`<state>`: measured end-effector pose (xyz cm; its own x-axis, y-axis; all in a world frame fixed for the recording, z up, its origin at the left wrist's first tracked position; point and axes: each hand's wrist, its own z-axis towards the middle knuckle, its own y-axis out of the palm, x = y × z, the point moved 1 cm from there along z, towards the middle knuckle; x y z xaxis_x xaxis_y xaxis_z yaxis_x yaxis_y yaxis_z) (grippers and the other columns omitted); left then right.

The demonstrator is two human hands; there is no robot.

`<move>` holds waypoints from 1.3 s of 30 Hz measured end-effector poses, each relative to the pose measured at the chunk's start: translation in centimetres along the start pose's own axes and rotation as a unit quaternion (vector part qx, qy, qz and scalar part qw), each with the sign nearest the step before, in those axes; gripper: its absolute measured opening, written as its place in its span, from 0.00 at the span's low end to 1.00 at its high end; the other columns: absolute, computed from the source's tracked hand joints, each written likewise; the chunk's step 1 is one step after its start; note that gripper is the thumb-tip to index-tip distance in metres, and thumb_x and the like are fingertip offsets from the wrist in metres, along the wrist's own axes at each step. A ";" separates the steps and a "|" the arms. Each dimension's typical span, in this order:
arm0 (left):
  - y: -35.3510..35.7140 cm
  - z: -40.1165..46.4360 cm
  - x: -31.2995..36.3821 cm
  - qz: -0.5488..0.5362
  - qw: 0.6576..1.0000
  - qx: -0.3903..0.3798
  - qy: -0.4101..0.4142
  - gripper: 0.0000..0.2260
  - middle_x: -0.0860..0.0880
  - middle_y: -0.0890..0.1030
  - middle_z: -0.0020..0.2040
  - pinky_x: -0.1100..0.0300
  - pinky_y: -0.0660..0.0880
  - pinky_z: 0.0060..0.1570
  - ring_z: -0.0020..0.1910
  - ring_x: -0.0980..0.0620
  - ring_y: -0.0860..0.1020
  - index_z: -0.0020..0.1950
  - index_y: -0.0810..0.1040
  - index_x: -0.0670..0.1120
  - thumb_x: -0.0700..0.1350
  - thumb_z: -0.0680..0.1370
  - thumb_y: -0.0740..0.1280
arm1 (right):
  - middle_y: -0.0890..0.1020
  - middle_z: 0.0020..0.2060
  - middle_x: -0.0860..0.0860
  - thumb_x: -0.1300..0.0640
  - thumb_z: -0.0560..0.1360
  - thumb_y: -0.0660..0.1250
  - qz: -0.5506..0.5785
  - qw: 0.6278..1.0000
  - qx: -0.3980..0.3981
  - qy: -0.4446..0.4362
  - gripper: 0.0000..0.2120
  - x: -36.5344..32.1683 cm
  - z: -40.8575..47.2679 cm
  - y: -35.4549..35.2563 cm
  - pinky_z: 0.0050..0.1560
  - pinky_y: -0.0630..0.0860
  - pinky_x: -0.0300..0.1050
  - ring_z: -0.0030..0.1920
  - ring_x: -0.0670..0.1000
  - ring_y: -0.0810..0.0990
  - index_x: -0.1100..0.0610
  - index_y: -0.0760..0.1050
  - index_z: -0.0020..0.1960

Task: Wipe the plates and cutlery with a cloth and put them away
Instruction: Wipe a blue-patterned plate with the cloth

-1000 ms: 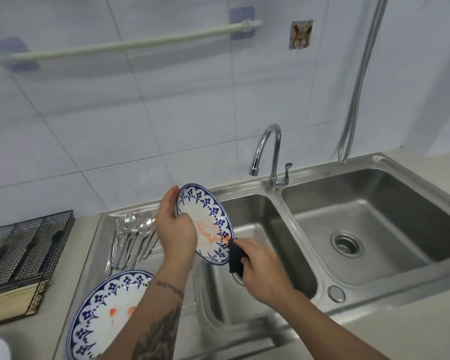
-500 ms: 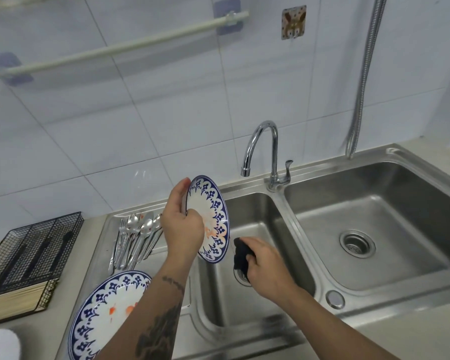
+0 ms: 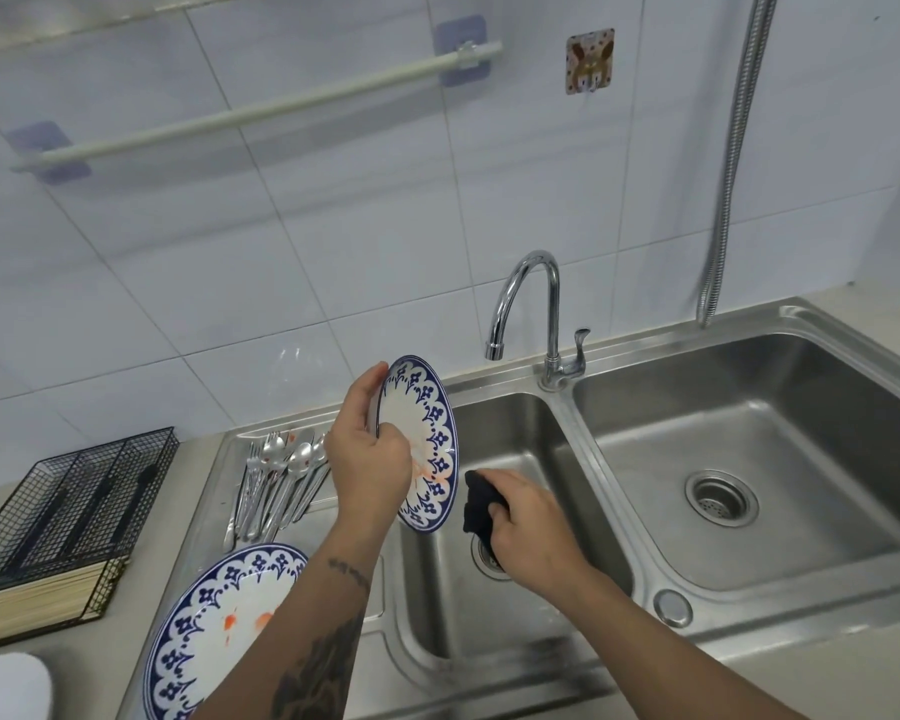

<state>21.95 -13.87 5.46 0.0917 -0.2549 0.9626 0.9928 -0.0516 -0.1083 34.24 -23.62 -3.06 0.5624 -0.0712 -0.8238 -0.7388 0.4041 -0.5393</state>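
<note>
My left hand [image 3: 367, 459] grips a small white plate with a blue patterned rim [image 3: 427, 433], held nearly on edge above the left basin, an orange smear on its face. Just right of the plate's lower rim, my right hand [image 3: 533, 527] holds a bunched dark cloth [image 3: 479, 506]; cloth and plate are slightly apart. A larger plate of the same pattern [image 3: 214, 626], with orange stains, lies flat on the drainboard, partly hidden by my left forearm. Several spoons and forks [image 3: 276, 480] lie in a bunch on the drainboard behind it.
A double steel sink [image 3: 645, 579] fills the middle and right, its tap [image 3: 533, 309] at the back between the basins. A black wire rack [image 3: 68, 501] with wooden sticks stands on the counter at left. A white object [image 3: 6, 688] shows at the bottom left corner.
My left hand has turned the small plate more edge-on. My right hand with the cloth has come off the plate's face and dropped slightly beside its lower rim.
</note>
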 end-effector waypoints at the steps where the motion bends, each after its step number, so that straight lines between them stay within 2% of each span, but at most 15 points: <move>1: -0.1 -0.1 0.0 0.000 1.000 0.000 -0.002 0.33 0.56 0.82 0.61 0.54 0.76 0.65 0.61 0.60 0.79 0.67 0.78 0.49 0.23 0.71 0.53 | 0.80 0.52 0.45 0.68 0.73 0.59 -0.002 1.000 0.000 -0.002 0.21 -0.1 0.0 0.0 0.55 0.70 0.35 0.53 0.45 0.76 0.51 0.78 0.60; 6: -0.5 -0.4 -0.1 -0.044 0.998 0.035 -0.041 0.31 0.54 0.82 0.61 0.51 0.76 0.65 0.62 0.56 0.79 0.65 0.78 0.48 0.23 0.71 0.53 | 0.78 0.58 0.47 0.66 0.73 0.61 0.009 1.000 0.014 -0.018 0.22 -1.4 0.1 0.5 0.63 0.70 0.42 0.58 0.46 0.75 0.53 0.75 0.65; 8: -1.0 0.1 -0.6 -0.088 0.991 0.062 -0.084 0.30 0.51 0.82 0.61 0.46 0.76 0.65 0.62 0.50 0.80 0.64 0.78 0.47 0.23 0.71 0.52 | 0.77 0.62 0.48 0.65 0.74 0.62 0.014 0.999 0.022 -0.044 0.22 -3.1 0.3 0.9 0.65 0.67 0.38 0.61 0.47 0.73 0.54 0.72 0.68; 11: -2.0 0.4 -1.3 -0.166 0.967 0.075 -0.179 0.28 0.48 0.82 0.59 0.46 0.80 0.55 0.55 0.43 0.82 0.59 0.79 0.50 0.24 0.72 0.54 | 0.74 0.63 0.47 0.61 0.76 0.62 -0.010 0.996 0.003 -0.085 0.22 -5.7 0.9 1.3 0.64 0.66 0.38 0.62 0.46 0.71 0.52 0.68 0.69; 13: -3.1 0.4 -1.7 -0.220 0.945 0.070 -0.233 0.26 0.44 0.82 0.56 0.50 0.81 0.45 0.47 0.44 0.82 0.59 0.78 0.51 0.25 0.74 0.56 | 0.73 0.63 0.46 0.60 0.76 0.61 -0.071 0.994 -0.015 -0.082 0.20 -6.4 1.7 1.1 0.64 0.68 0.43 0.62 0.48 0.70 0.50 0.67 0.67; 15: -4.5 0.7 -2.3 -0.263 0.926 0.056 -0.263 0.26 0.42 0.82 0.58 0.48 0.80 0.47 0.48 0.42 0.81 0.64 0.76 0.51 0.26 0.76 0.57 | 0.71 0.67 0.48 0.58 0.77 0.60 -0.200 0.976 -0.050 -0.066 0.19 -6.3 2.4 0.6 0.70 0.63 0.48 0.67 0.50 0.67 0.51 0.68 0.67; 17: -6.0 1.1 -3.3 -0.290 0.912 0.047 -0.284 0.25 0.41 0.81 0.59 0.45 0.79 0.50 0.52 0.40 0.81 0.68 0.74 0.51 0.28 0.78 0.58 | 0.66 0.72 0.49 0.52 0.80 0.57 -0.323 0.938 -0.122 -0.040 0.19 -6.2 2.5 0.4 0.75 0.51 0.56 0.74 0.52 0.58 0.52 0.67 0.70; 21: -8.3 1.4 -5.0 -0.325 0.900 0.031 -0.290 0.22 0.39 0.80 0.63 0.42 0.79 0.52 0.56 0.37 0.81 0.69 0.73 0.49 0.30 0.79 0.60 | 0.56 0.77 0.54 0.44 0.80 0.47 -0.390 0.894 -0.215 -0.045 0.27 -8.0 0.5 2.0 0.75 0.46 0.57 0.77 0.54 0.52 0.55 0.59 0.75; 24: -9.3 1.8 -5.5 -0.346 0.891 0.016 -0.293 0.17 0.39 0.81 0.61 0.37 0.77 0.56 0.57 0.37 0.81 0.64 0.77 0.50 0.33 0.80 0.61 | 0.41 0.78 0.52 0.45 0.82 0.46 -0.324 0.902 -0.281 -0.058 0.29 -10.7 -1.0 4.9 0.76 0.40 0.54 0.78 0.51 0.39 0.53 0.44 0.79; 27: -9.6 2.4 -5.5 -0.353 0.886 -0.017 -0.301 0.16 0.38 0.82 0.59 0.36 0.75 0.61 0.58 0.36 0.81 0.64 0.77 0.51 0.35 0.81 0.61 | 0.35 0.77 0.49 0.47 0.82 0.48 -0.289 0.916 -0.265 -0.081 0.30 -12.1 0.6 7.3 0.75 0.35 0.55 0.76 0.48 0.34 0.51 0.40 0.79; 29: -9.8 2.8 -5.4 -0.360 0.885 -0.036 -0.294 0.17 0.39 0.82 0.59 0.39 0.77 0.59 0.57 0.37 0.82 0.67 0.76 0.49 0.35 0.81 0.61 | 0.33 0.77 0.49 0.45 0.81 0.48 -0.331 0.915 -0.213 -0.083 0.32 -11.8 2.7 7.8 0.74 0.34 0.62 0.76 0.49 0.33 0.51 0.37 0.79; 31: -10.3 3.5 -5.0 -0.365 0.889 -0.042 -0.274 0.17 0.42 0.84 0.56 0.43 0.79 0.55 0.52 0.41 0.83 0.67 0.75 0.45 0.33 0.81 0.60 | 0.33 0.76 0.50 0.42 0.80 0.46 -0.423 0.889 -0.161 -0.069 0.33 -11.1 4.4 7.3 0.71 0.35 0.68 0.77 0.51 0.34 0.52 0.36 0.79; 34: -11.7 5.2 -4.5 -0.376 0.893 -0.040 -0.245 0.16 0.47 0.83 0.57 0.42 0.75 0.61 0.52 0.44 0.81 0.62 0.76 0.46 0.30 0.80 0.61 | 0.35 0.77 0.52 0.40 0.79 0.42 -0.502 0.853 -0.139 -0.038 0.33 -10.9 4.2 6.2 0.69 0.35 0.72 0.77 0.51 0.34 0.53 0.37 0.79; 36: -12.7 6.1 -4.4 -0.373 0.896 -0.044 -0.236 0.15 0.47 0.81 0.62 0.41 0.74 0.63 0.55 0.43 0.80 0.59 0.77 0.48 0.31 0.80 0.61 | 0.37 0.77 0.52 0.41 0.79 0.42 -0.490 0.855 -0.164 -0.033 0.33 -11.4 2.9 6.1 0.70 0.34 0.71 0.77 0.51 0.36 0.54 0.38 0.79; 39: -13.1 6.6 -4.7 -0.374 0.896 -0.042 -0.235 0.15 0.45 0.80 0.65 0.39 0.74 0.63 0.57 0.42 0.80 0.59 0.78 0.48 0.32 0.80 0.62 | 0.40 0.78 0.51 0.47 0.81 0.47 -0.384 0.895 -0.223 -0.042 0.30 -13.3 1.6 6.9 0.74 0.35 0.60 0.78 0.50 0.39 0.52 0.41 0.79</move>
<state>8.99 -5.62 4.01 -0.5553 0.3158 0.7693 0.7821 -0.1161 0.6122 22.28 -18.46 4.42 0.9802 -0.0956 -0.1736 -0.1859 -0.1398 -0.9726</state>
